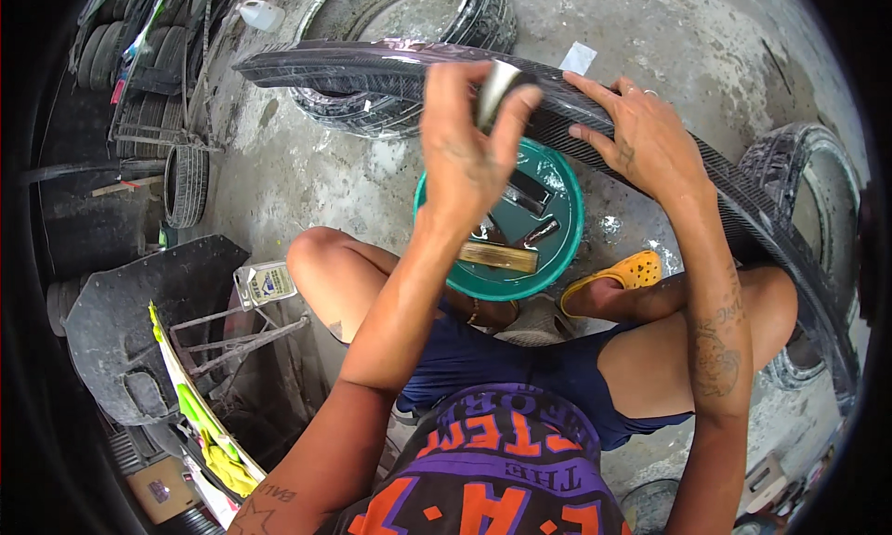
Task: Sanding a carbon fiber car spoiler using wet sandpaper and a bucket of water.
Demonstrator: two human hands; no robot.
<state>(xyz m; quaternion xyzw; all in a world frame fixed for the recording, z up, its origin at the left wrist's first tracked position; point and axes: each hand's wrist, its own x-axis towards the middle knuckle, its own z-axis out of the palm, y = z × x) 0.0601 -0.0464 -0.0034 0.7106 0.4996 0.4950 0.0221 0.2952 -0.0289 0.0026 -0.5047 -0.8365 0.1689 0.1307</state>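
Note:
A long, curved black carbon-fibre trim strip (734,177) arches across the scene, wet and glossy in places. Its far left end lies above a tyre, and its right end bends down past my right knee. My left hand (469,150) grips a sanding block (498,91), pale on one face and dark on the other, against the strip; motion blurs it. My right hand (641,131) clasps the strip farther right, fingers over the top and thumb at the near edge. Below, a green basin (578,221) of water holds a wooden block (499,256) and several dark blocks.
Tyres (488,19) lie beneath the strip's left part and at the right (799,163). A white jug (261,15) and a tyre rack (153,89) stand at the far left. Black panels (149,312) crowd my left side. My yellow clog (632,273) rests beside the basin.

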